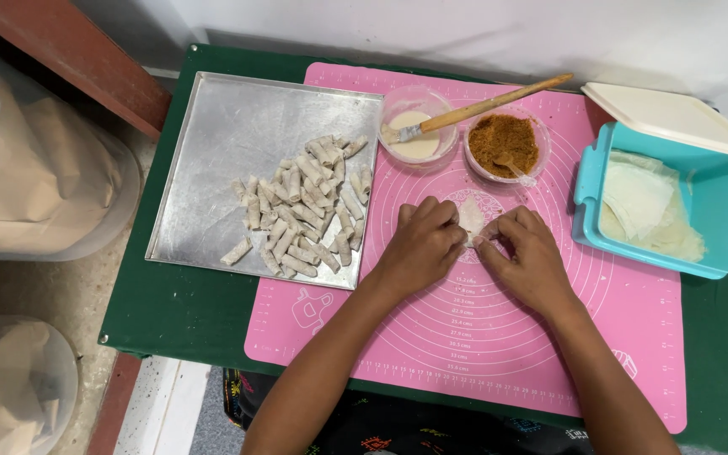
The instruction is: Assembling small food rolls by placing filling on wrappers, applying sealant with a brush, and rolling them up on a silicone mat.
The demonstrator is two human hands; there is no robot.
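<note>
Head view — pale wrapper (471, 215), thin, half-folded

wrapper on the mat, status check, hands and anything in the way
Left hand and right hand pinching the pale wrapper on the pink mat. Filling bowl just beyond, nothing blocking.

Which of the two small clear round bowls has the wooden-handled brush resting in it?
The left clear bowl, holding pale liquid, carries the brush; the right bowl holds brown crumbly filling.
</note>
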